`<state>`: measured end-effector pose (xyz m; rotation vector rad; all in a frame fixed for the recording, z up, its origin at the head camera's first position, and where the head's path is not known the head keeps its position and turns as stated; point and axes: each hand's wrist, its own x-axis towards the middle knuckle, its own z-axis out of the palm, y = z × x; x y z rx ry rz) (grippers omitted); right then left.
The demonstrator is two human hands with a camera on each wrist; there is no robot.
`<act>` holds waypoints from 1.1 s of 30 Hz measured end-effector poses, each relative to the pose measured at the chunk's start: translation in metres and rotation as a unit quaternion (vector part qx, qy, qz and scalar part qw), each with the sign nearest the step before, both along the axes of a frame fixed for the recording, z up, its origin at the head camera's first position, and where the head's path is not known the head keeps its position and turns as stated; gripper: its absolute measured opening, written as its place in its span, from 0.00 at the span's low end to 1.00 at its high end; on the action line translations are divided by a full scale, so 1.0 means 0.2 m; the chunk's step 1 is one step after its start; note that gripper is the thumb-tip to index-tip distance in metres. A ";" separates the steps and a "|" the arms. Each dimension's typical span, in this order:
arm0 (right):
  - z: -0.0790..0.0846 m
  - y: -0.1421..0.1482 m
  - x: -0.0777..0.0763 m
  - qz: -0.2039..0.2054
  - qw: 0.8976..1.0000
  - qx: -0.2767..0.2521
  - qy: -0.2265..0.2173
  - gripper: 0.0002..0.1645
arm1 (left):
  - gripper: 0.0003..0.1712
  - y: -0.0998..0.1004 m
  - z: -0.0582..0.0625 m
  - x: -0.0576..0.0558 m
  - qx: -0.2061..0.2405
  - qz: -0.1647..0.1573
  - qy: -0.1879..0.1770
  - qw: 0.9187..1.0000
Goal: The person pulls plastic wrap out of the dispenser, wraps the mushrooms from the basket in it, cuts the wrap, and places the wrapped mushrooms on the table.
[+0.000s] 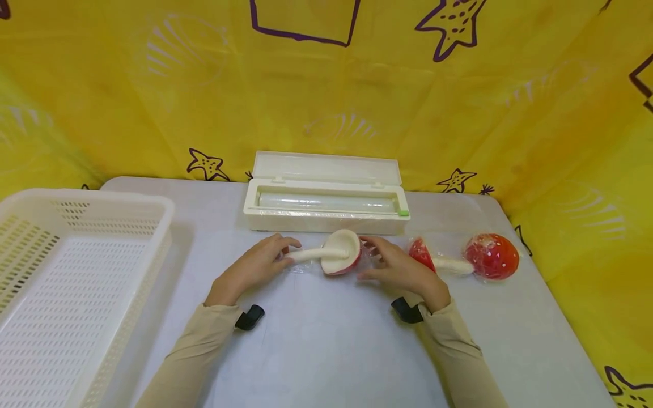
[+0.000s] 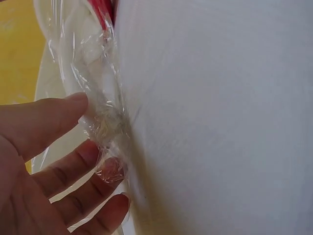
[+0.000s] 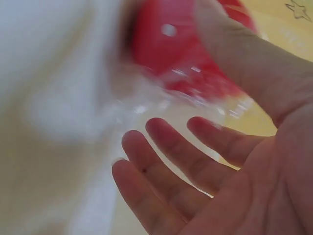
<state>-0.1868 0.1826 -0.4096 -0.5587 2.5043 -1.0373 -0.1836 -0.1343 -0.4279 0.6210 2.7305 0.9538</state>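
A toy mushroom with a red cap, cream underside and long white stem lies on its side at the table's middle, wrapped in clear film. My left hand is at the stem's free end, its fingers loosely spread. In the left wrist view, its thumb and fingertips touch the crumpled film. Beside the cap, my right hand has its fingers apart and slightly bent. The right wrist view shows its thumb overlapping the red cap, with the other fingertips near loose film.
Behind the mushroom stands a white cling film box, lid raised, a roll inside. A white plastic basket occupies the left side. To the right lie another large red mushroom and a smaller red cap, both in film. Yellow cloth hangs behind.
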 end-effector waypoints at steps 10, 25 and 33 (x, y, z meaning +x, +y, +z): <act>0.10 0.09 0.00 -0.050 0.997 -0.008 0.057 0.41 | 0.18 -0.01 0.05 0.00 0.002 0.008 -0.004 1.000; 0.09 0.15 -0.05 -0.144 0.965 -0.053 0.213 0.31 | 0.19 -0.02 0.08 -0.01 0.022 0.008 0.017 1.000; 0.07 0.20 -0.12 -0.183 0.964 -0.042 0.187 0.37 | 0.19 0.02 0.12 0.00 0.041 0.004 0.043 0.998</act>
